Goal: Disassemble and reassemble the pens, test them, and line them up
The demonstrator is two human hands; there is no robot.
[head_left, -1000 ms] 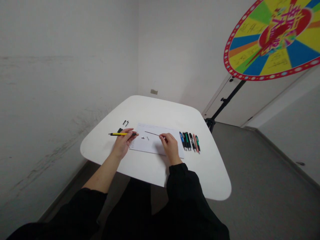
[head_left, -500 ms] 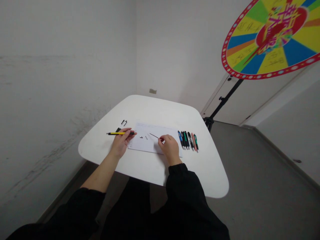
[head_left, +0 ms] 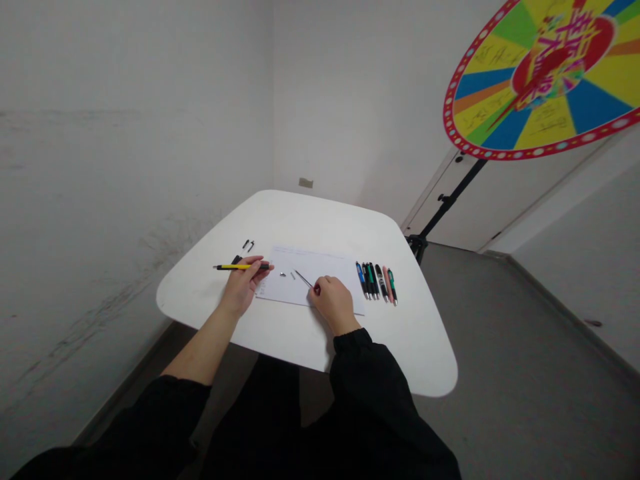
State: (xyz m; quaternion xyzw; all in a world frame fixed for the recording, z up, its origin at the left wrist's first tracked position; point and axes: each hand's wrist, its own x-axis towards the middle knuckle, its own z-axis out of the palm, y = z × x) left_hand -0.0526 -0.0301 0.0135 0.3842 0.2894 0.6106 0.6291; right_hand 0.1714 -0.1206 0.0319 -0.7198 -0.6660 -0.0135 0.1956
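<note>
Held level by my left hand (head_left: 241,285) is a yellow and black pen barrel (head_left: 241,267), gripped between thumb and fingers above the table's left part. My right hand (head_left: 332,298), its fingers pinched together, holds the end of a thin dark pen refill (head_left: 303,278). The refill slants up and left, low over a white sheet of paper (head_left: 310,257); whether it touches the sheet I cannot tell. Left of its tip, a small silver pen tip (head_left: 283,274) and a small spring-like piece (head_left: 293,275) lie on the paper.
Several pens (head_left: 376,281) lie in a row right of the paper. Small dark pen parts (head_left: 249,245) lie beyond my left hand. Everything rests on a white table (head_left: 320,213). A colourful prize wheel (head_left: 543,80) stands on a black tripod at the right; walls are behind and left.
My right hand has shifted slightly left and down with the refill, whose tip is now closer to the spring-like piece. My left hand and the barrel stay nearly still.
</note>
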